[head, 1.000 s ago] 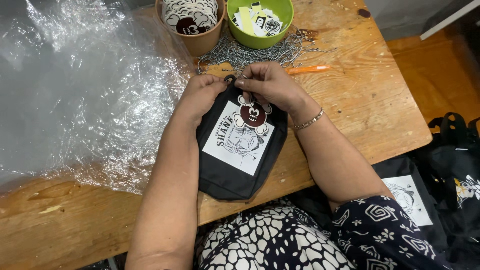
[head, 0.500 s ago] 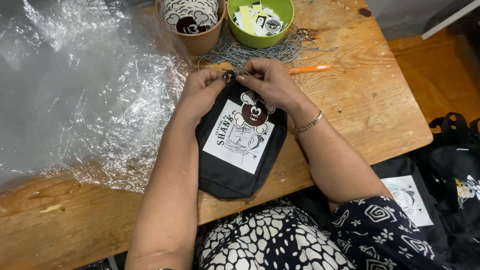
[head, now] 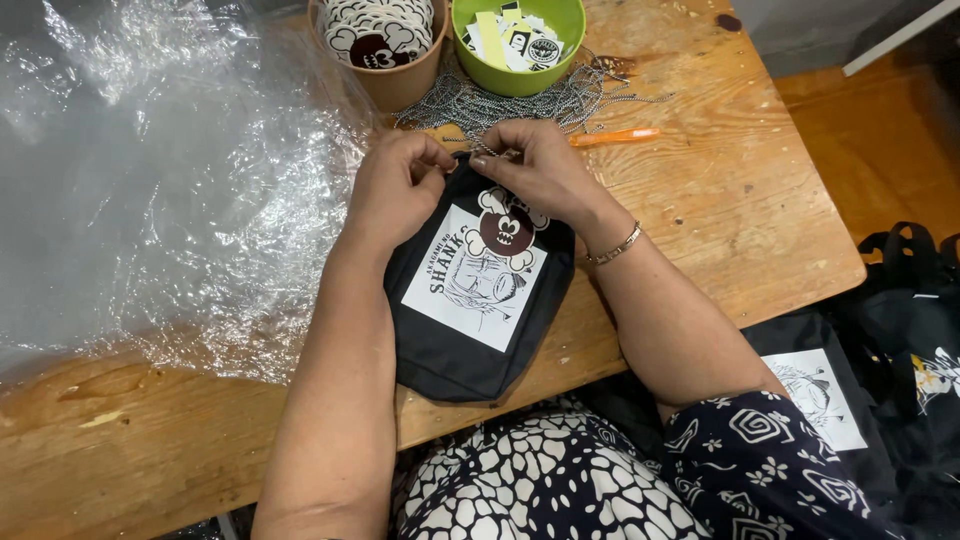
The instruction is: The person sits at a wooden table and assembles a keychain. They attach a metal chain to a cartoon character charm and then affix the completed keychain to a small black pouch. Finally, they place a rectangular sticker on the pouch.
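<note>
Two hands, left hand [head: 395,190] and right hand [head: 535,170], pinched top edge of black printed fabric pouch [head: 475,290]; best kept flat, fingertips close at metal ball chain [head: 500,152].

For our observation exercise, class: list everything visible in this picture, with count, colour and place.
Black fabric pouch with white printed patch: one, table edge, under both hands.
Round skull-shaped charm: one, white and dark red, on the pouch.
Brown paper cup of charms: one, top centre.
Green bowl of stickers: one, beside the cup.
Silver ball chains: a pile, below the bowl.
Orange pen: one, right of the hands.
Clear plastic sheet: one, left.
Wooden table: one, brown.
Black bags: several, right floor.
Left hand; right hand: fingers at the pouch's top.
</note>
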